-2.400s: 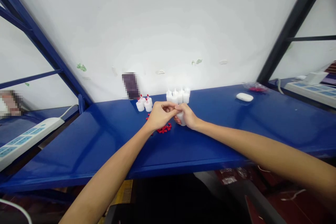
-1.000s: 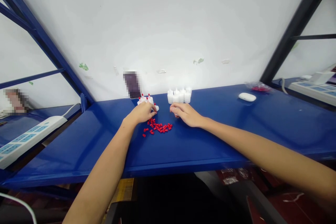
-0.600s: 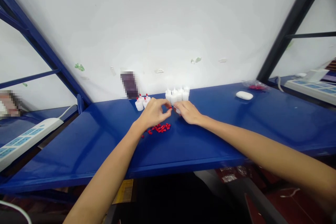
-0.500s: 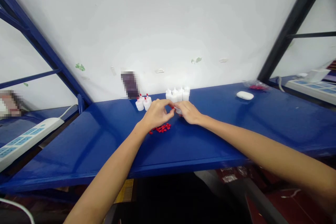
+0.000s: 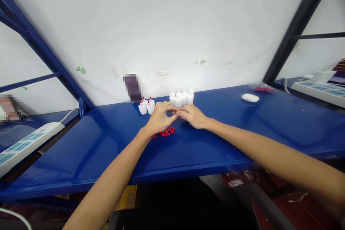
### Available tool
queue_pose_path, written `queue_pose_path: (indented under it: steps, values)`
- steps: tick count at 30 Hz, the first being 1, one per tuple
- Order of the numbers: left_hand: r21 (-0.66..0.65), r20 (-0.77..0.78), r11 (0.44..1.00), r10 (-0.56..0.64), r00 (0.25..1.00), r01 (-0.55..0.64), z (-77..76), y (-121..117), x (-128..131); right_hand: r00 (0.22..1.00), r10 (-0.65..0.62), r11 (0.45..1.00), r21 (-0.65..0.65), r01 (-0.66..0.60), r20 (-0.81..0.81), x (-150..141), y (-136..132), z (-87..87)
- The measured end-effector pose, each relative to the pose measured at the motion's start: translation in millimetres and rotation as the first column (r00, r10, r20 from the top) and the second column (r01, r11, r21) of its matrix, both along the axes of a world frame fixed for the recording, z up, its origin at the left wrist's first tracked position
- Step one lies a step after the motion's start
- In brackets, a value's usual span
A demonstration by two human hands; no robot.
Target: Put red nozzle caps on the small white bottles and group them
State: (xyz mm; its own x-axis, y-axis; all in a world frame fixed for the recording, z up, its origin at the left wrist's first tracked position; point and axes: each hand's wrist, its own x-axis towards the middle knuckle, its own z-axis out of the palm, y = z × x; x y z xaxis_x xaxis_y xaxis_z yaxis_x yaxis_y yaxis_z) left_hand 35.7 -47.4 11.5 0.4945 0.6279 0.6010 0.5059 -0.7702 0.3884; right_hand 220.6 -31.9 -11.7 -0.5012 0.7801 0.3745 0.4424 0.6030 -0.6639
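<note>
My left hand (image 5: 161,118) is closed in a pinch, its thumb and forefinger meeting the fingertips of my right hand (image 5: 194,116). Those right fingers are wrapped round a small white bottle, now almost wholly hidden. The red cap at the left fingertips is covered too; it showed there half a second ago. Loose red caps (image 5: 166,133) lie in a pile beside and below my left hand. Behind that hand stand several white bottles with red tips (image 5: 142,109). Several white bottles without red caps (image 5: 182,100) stand upright in a group behind both hands.
The blue table (image 5: 215,143) meets a white wall at the back. A white rounded case (image 5: 250,97) and a clear bag with red pieces (image 5: 262,88) lie at the right. Power strips (image 5: 29,143) flank the table. A blurred dark rectangle (image 5: 133,88) is at the wall.
The fingertips have closed further together, so the red cap and the white bottle between them are now hidden. The view has shifted slightly; the standing bottles and loose caps stay put.
</note>
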Motion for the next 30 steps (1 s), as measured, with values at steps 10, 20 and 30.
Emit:
queue_pose_path:
  steps: [10,20,30]
  values:
    - [-0.269,0.127,0.963,0.037,0.991,-0.002,-4.3,1.3,3.1,0.940,0.046,0.952,-0.270,-0.144,-0.339,-12.8,-7.4,6.5]
    - [-0.327,0.212,0.941,-0.015,0.977,0.085,-9.8,3.2,7.8,0.932,0.039,0.968,-0.217,-0.124,-0.360,-13.1,2.1,-5.1]
    - [0.058,-0.030,0.856,0.515,0.857,-0.513,-4.7,40.4,-54.7,0.969,-0.061,0.984,-0.176,0.019,-0.239,-8.3,4.3,-5.6]
